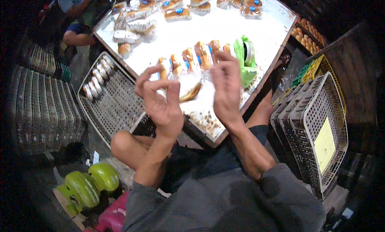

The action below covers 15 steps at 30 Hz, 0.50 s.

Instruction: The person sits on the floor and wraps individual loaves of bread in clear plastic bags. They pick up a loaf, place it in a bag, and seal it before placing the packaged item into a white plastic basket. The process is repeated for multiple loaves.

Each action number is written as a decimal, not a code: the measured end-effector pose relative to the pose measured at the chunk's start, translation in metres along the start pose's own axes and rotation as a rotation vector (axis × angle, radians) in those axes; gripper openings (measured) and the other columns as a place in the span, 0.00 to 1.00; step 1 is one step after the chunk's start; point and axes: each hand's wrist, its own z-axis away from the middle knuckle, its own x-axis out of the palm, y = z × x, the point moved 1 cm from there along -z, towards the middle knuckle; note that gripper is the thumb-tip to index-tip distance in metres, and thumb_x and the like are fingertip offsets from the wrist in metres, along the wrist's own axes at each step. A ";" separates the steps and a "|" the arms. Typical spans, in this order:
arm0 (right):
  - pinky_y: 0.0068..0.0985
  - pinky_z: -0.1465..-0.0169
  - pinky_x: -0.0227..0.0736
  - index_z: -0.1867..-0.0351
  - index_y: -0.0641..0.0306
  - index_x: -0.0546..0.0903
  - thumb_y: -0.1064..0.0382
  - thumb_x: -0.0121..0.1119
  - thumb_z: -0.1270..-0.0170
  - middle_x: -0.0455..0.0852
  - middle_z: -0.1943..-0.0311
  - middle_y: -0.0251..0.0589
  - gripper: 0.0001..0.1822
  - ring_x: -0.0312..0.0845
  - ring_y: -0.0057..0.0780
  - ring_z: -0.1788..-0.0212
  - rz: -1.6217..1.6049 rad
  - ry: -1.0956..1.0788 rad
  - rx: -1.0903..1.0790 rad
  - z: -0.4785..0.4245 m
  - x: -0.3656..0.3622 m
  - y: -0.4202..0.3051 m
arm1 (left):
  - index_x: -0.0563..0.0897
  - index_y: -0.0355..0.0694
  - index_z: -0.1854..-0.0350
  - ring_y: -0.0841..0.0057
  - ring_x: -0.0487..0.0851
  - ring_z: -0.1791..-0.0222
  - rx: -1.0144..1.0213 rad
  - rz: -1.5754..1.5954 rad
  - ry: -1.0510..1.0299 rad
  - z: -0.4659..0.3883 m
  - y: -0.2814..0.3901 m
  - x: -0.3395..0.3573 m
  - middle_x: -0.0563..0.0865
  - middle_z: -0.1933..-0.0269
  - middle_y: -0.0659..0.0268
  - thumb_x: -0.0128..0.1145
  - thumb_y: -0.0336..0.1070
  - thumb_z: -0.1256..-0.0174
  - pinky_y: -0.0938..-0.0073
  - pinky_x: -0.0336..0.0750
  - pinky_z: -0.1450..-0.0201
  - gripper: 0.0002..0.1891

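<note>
A row of long bread rolls in clear plastic (188, 58), some with blue labels, lies on the white table top (210, 27) beyond my hands. Nearer to me, a blurred bread roll (191, 93) shows between my two hands, with clear plastic above it. My left hand (162, 101) is raised left of this roll, fingers curled and thumb up. On the other side, my right hand (226, 84) is blurred by motion, its fingers bent close to the plastic. Whether either hand grips the wrapper is unclear. A green tape dispenser (247, 63) with a roll stands just right of my right hand.
Several wrapped rolls (177, 14) lie at the table's far side. A plastic crate (115, 102) at left holds wrapped rolls. More crates (324, 126) stand at right, and stacked ones (48, 108) far left. Green-yellow gas cylinders (82, 187) sit lower left. Another person's arm (79, 38) appears upper left.
</note>
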 end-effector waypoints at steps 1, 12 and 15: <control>0.36 0.38 0.61 0.64 0.68 0.73 0.69 0.53 0.33 0.72 0.49 0.52 0.04 0.67 0.44 0.43 0.014 0.135 -0.049 0.000 -0.005 -0.005 | 0.75 0.38 0.64 0.68 0.72 0.44 -0.018 0.036 0.003 -0.001 0.001 0.004 0.76 0.46 0.56 0.58 0.31 0.34 0.68 0.62 0.37 0.05; 0.21 0.56 0.73 0.57 0.63 0.66 0.60 0.44 0.23 0.83 0.69 0.42 0.08 0.77 0.20 0.64 -0.730 -0.035 0.325 -0.019 0.021 -0.017 | 0.70 0.36 0.53 0.78 0.77 0.61 -0.646 0.338 -0.044 -0.026 -0.011 0.022 0.78 0.62 0.62 0.48 0.38 0.24 0.76 0.74 0.55 0.10; 0.20 0.56 0.73 0.57 0.62 0.66 0.60 0.44 0.23 0.85 0.70 0.43 0.08 0.79 0.21 0.64 -0.682 0.100 0.376 -0.013 0.027 -0.019 | 0.66 0.32 0.45 0.68 0.75 0.46 0.221 0.060 0.353 -0.009 -0.014 0.037 0.75 0.49 0.54 0.50 0.42 0.26 0.66 0.68 0.38 0.19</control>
